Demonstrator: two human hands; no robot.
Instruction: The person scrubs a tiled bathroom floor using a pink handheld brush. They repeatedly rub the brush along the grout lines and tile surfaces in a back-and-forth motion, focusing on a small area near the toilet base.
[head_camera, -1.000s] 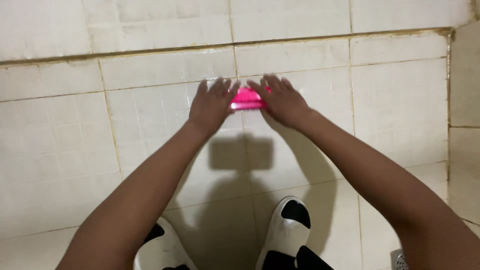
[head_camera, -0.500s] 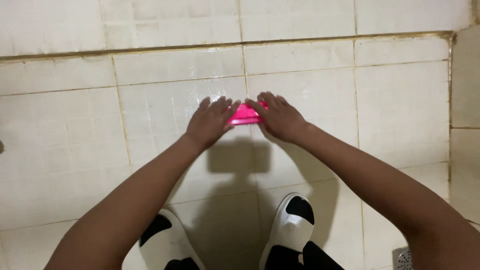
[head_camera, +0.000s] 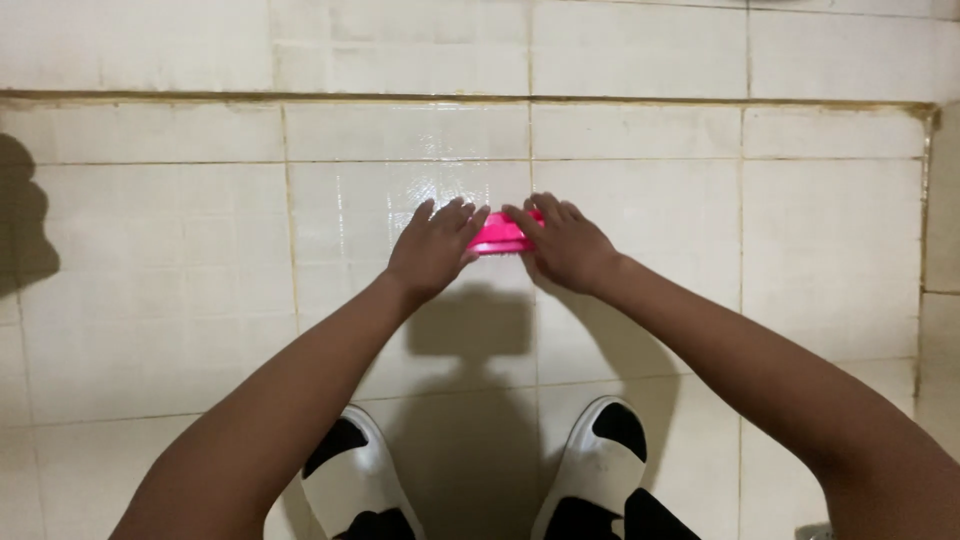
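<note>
1. left hand (head_camera: 432, 250): palm down, fingers together and slightly curled, pressed over the left end of a pink brush (head_camera: 497, 236). fingertips point up and to the right, toward the other hand.
2. right hand (head_camera: 566, 244): palm down, fingers close together, pressed over the right end of the same pink brush. fingertips nearly meet those of the left hand above the brush.
3. pink brush: bright pink, oblong, lying long side across between the two hands. only its middle part shows; both ends are hidden under the hands. bristles or underside cannot be seen.
4. location: the brush sits flat against the tiled floor (head_camera: 180, 250), about midway between the floor's left and right edges as seen, and nearer the far edge, where the floor meets the tiled wall (head_camera: 400, 40), than the person's feet.
5. tiled floor: off-white square tiles with dark grout lines. the tile just beyond the hands has a wet-looking sheen. a shadow of the hands and brush falls on the floor just below them.
6. wall joint: a brownish stained line runs across the far edge of the floor.
7. feet: two white and black shoes (head_camera: 350, 480) stand at the near edge, well apart from the brush, between the two forearms.
</note>
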